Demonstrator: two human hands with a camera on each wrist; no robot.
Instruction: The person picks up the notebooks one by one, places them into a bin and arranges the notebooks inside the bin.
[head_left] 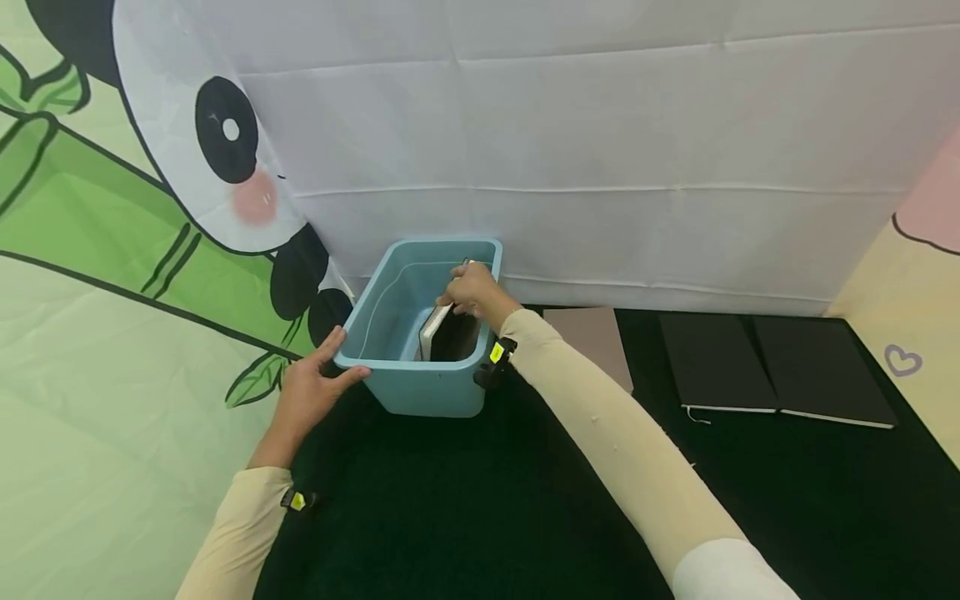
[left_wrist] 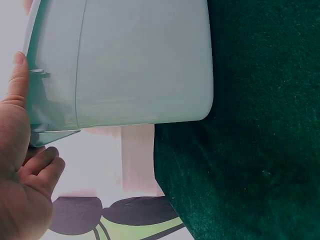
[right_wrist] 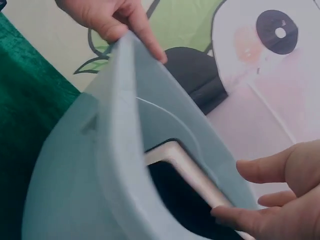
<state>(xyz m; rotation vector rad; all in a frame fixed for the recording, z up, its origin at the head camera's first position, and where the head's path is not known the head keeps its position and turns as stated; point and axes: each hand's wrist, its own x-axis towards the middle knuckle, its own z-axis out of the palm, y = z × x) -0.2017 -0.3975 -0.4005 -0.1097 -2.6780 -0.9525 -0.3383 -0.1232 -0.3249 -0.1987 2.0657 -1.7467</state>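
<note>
Maybe notebook point(head_left: 453, 337) is put in blue tub point(head_left: 423, 390) | tub held by left hand point(head_left: 309, 390), right hand point(head_left: 476, 292) wide | hand-lifting likely needed next

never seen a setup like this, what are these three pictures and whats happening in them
There's no machine, just a person working bare-handed. The wide picture is taken from the head, the smaller two from the left and right wrists. On the dark green surface are a blue bin, black notebooks and a flat beige item. The left hand touches the bin's rim. The right hand reaches inside, fingers at a dark book's edge; I can't tell whether it's firmly held.
</note>
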